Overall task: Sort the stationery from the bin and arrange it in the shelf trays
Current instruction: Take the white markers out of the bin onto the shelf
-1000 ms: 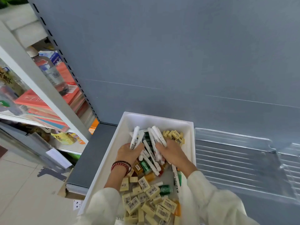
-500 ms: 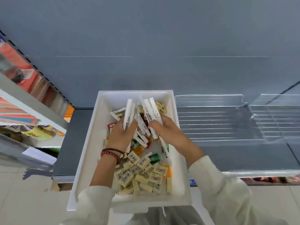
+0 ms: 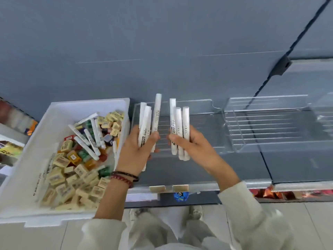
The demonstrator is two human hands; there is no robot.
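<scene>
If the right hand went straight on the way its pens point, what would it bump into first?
Probably the back rim of the clear tray, just past the white pens that the right hand holds; if the hand is higher than it looks, the grey back wall.

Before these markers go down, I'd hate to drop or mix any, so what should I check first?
1. Left hand grips the left marker bundle: ok.
2. Right hand grips the right marker bundle: ok.
3. Clear tray lies below both bundles: ok.
4. Caps all facing one way: cannot tell.
5. White bin cleared of markers: not ok, loose markers lie among the erasers.
</scene>
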